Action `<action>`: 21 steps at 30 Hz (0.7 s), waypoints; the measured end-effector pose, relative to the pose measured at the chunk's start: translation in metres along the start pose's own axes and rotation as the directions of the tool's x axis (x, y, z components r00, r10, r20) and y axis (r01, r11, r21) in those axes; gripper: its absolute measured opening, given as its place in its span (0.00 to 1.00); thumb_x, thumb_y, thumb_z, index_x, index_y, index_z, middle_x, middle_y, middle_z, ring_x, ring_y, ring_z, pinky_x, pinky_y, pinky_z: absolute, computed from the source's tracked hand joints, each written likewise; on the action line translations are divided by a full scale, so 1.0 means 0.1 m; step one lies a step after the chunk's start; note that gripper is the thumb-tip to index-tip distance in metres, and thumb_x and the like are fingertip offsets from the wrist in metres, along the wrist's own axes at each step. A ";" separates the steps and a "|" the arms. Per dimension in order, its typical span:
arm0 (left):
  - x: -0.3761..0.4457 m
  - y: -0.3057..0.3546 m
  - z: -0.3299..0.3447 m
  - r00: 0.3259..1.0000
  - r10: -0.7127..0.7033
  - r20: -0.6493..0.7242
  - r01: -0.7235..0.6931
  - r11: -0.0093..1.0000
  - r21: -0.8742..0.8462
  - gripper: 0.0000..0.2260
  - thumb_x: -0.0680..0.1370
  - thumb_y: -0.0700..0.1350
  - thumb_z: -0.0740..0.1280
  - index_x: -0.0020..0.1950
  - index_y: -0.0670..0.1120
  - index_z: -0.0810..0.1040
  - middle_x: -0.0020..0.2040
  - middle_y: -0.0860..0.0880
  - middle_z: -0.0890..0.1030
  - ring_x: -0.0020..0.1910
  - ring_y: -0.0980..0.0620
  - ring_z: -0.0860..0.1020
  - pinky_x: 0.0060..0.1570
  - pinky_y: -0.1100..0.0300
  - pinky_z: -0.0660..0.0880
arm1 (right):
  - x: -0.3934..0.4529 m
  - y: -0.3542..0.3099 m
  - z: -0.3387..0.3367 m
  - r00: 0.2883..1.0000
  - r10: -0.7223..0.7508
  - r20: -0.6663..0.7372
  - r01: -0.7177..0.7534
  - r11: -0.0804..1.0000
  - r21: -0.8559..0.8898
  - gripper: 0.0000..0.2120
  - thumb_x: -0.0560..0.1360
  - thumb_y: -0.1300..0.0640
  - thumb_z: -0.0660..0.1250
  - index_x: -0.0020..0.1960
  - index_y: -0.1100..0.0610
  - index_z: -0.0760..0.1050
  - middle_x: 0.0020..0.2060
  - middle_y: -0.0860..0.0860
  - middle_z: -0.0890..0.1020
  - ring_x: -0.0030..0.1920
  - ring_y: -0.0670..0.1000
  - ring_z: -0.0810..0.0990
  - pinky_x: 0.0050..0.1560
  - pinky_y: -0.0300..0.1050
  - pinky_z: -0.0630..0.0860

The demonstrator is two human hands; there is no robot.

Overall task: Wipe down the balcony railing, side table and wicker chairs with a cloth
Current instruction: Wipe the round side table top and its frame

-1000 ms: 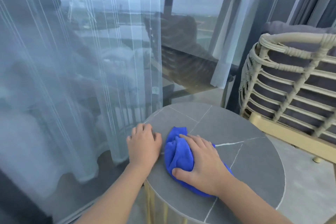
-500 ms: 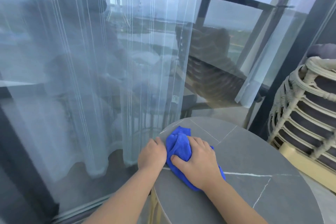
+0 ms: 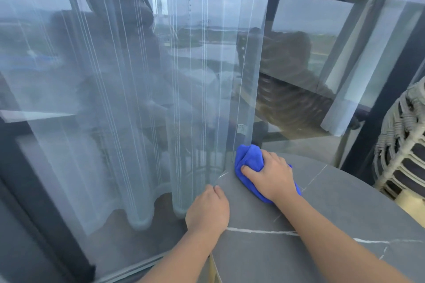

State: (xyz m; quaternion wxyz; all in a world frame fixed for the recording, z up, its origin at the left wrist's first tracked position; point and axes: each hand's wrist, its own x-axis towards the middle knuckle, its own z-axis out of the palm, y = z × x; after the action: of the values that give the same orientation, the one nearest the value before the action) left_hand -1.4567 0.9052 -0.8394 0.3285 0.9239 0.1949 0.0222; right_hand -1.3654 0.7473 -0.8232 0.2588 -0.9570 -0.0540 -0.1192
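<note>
The blue cloth [image 3: 249, 163] was bunched up, crumpled into soft folds, just right of centre in the frame, lying on the far left rim of the side table [image 3: 333, 225]. Most of it sat hidden under the right hand [image 3: 272, 178] pressing on it; one puffed end stuck out toward the top, a strip trailed out lower right. The side table filled the lower right of the frame: round, grey stone-look top with thin white veins, level. The wicker chair [image 3: 400, 145] stood at the right edge, only partly in view: pale woven rattan bands, dark cushion showing between them, upright, beside the table's far side.
</note>
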 end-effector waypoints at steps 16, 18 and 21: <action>0.05 -0.07 0.02 1.000 -0.003 -0.006 0.003 0.997 -0.071 0.19 0.87 0.51 0.46 0.55 0.44 0.75 0.57 0.44 0.80 0.51 0.45 0.73 0.49 0.53 0.66 | 0.44 0.76 -0.36 0.980 0.188 -0.068 -0.192 0.980 -0.059 0.26 0.62 0.28 0.56 0.48 0.46 0.73 0.43 0.47 0.79 0.50 0.57 0.76 0.55 0.58 0.76; 0.05 -0.06 0.02 1.000 0.002 -0.001 -0.002 0.997 -0.075 0.20 0.87 0.51 0.46 0.54 0.44 0.75 0.56 0.44 0.80 0.50 0.45 0.73 0.49 0.53 0.66 | 0.40 0.85 -0.43 0.977 0.199 -0.079 -0.204 0.977 -0.061 0.24 0.63 0.29 0.56 0.46 0.45 0.72 0.42 0.47 0.79 0.48 0.57 0.77 0.53 0.57 0.77; 0.04 -0.07 0.01 1.000 0.002 -0.001 -0.002 0.997 -0.075 0.20 0.87 0.51 0.46 0.54 0.44 0.75 0.56 0.44 0.80 0.49 0.46 0.71 0.49 0.53 0.65 | 0.29 0.98 -0.54 0.971 0.219 -0.099 -0.226 0.972 -0.068 0.22 0.64 0.29 0.58 0.45 0.45 0.72 0.41 0.47 0.80 0.46 0.57 0.77 0.52 0.57 0.78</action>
State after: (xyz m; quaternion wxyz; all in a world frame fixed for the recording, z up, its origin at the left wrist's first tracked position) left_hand -1.4555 0.9114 -0.8451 0.3631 0.9110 0.1930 0.0301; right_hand -1.3316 0.6367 -0.8179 0.2349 -0.9600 0.0704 -0.1351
